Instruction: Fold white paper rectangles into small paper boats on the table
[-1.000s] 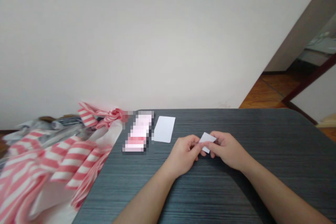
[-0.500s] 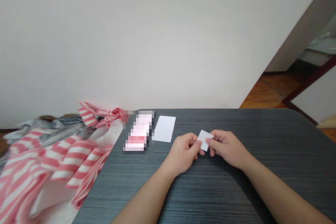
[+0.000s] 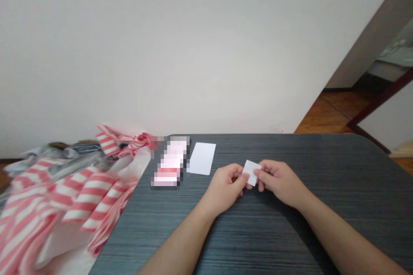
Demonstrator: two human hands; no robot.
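Note:
A small white piece of paper (image 3: 251, 171) is held just above the dark table by both hands. My left hand (image 3: 228, 184) pinches its left side between thumb and fingers. On the opposite side, my right hand (image 3: 278, 179) grips the edge with the thumb on top and the other fingers curled beneath. Whether the paper is folded in layers I cannot tell. To the left of my left hand lies a larger white sheet (image 3: 202, 158) with rounded corners, flat on the table.
A pixelated pink and white rectangular object (image 3: 171, 161) lies left of the sheet. The dark wood-grain table (image 3: 338, 189) meets a pale wall (image 3: 209, 51) at its far edge. Pink-and-white striped cloth (image 3: 93, 193) is heaped beyond the left edge.

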